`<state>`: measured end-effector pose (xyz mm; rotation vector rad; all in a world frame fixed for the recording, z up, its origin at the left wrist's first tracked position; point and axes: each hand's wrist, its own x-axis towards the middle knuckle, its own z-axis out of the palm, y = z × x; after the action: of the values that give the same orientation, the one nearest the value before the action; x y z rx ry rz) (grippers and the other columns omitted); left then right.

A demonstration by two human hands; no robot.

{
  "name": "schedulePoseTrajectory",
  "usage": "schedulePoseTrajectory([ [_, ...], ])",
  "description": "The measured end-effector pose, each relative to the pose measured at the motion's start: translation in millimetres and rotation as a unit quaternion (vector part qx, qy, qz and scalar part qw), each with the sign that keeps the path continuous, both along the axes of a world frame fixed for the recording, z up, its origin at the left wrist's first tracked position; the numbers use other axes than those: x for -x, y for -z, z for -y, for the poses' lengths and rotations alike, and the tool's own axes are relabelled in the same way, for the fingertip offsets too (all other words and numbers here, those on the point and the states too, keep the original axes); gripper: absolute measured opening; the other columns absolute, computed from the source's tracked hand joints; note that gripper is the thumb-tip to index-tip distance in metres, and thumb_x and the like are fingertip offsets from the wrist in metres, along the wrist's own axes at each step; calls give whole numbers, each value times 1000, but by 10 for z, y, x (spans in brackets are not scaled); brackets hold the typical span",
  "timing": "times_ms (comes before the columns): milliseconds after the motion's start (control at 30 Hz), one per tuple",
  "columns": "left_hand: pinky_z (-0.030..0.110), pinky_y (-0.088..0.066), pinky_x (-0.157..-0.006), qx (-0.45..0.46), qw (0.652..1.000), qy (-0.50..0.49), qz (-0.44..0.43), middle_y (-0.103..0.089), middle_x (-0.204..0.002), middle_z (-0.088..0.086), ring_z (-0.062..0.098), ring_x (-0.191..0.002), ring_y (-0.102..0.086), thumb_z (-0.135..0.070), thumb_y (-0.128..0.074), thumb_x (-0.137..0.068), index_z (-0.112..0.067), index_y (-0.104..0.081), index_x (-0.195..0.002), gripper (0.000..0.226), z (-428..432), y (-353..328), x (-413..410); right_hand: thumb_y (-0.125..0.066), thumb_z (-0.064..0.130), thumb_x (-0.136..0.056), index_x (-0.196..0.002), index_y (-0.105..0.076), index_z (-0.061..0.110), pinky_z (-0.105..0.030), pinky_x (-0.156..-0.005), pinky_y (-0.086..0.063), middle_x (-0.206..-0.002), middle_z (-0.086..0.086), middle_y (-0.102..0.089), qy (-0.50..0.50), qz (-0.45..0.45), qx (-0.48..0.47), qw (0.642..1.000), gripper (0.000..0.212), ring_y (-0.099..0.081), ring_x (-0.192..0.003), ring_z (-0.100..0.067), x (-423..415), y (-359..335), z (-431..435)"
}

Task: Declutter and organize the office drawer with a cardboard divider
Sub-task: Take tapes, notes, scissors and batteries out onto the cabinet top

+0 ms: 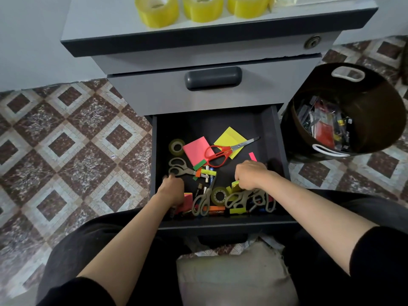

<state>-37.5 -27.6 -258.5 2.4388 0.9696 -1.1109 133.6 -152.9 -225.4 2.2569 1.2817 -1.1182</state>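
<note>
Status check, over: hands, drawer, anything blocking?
Right hand pinching a yellow sticky pad; left hand curled beside grey scissors, grip unclear. Drawer open, cluttered: tape rolls, notes, red scissors. No cardboard divider in view.

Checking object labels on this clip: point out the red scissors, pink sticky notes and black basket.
red scissors [230,148]: head view, at the pivot.
pink sticky notes [195,149]: head view, middle of top sheet.
black basket [379,111]: head view, inner right wall.

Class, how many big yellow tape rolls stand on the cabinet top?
3, in a row on the cabinet top: left roll, middle roll, right roll. Others may lie beyond the picture's upper edge.
</note>
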Motion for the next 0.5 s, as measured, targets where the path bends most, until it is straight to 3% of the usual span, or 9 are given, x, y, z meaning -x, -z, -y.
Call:
schedulePoseTrajectory([
  [100,34,-44,-88,1,999,-11,43,-53,-120,18,32,-112,-49,-7,-51,-85,-1,-62,-107,25,20,-100,3,-44,-1,-81,-57,-30,15,-24,-49,-26,-65,-1,-31,53,-19,-17,998,32,-43,-85,-27,-48,-24,3],
  [200,31,-43,-71,20,992,-76,94,-61,-108,19,33,-99,-57,-7,-51,-86,0,-59,-102,20,-14,-247,17,-51,6,-83,-57,-37,14,-23,-48,-28,-65,-3,-35,89,-41,-35,995,30,-40,-76,-26,-78,-48,34],
  [267,32,-45,-73,36,982,-129,130,-59,-110,19,34,-97,-57,-11,-53,-88,-2,-55,-107,21,-41,-325,50,-55,8,-83,-59,-45,12,-24,-55,-36,-66,-4,-41,105,-54,-53,992,26,-44,-73,-26,-95,-92,52],
  [333,33,-47,-76,58,968,-177,168,-58,-114,18,31,-98,-56,-15,-55,-91,-3,-50,-117,29,-34,-390,89,-58,9,-83,-55,-39,14,-27,-55,-35,-60,-2,-36,127,-72,-87,985,34,-42,-68,-25,-109,-158,72],
  [400,33,-50,-73,89,945,-235,210,-57,-115,14,30,-100,-57,-19,-52,-95,-4,-46,-123,32,15,-470,122,-62,13,-86,-55,-31,16,-26,-49,-36,-59,0,-33,172,-98,-127,972,44,-39,-56,-19,-103,-263,106],
  [500,29,-57,-51,191,867,-372,269,-54,-108,9,25,-90,-59,-17,-49,-97,-8,-42,-124,29,109,-617,154,-63,12,-88,-58,-33,15,-26,-44,-44,-61,1,-30,300,-183,-188,917,43,-34,-50,-13,-96,-404,182],
])
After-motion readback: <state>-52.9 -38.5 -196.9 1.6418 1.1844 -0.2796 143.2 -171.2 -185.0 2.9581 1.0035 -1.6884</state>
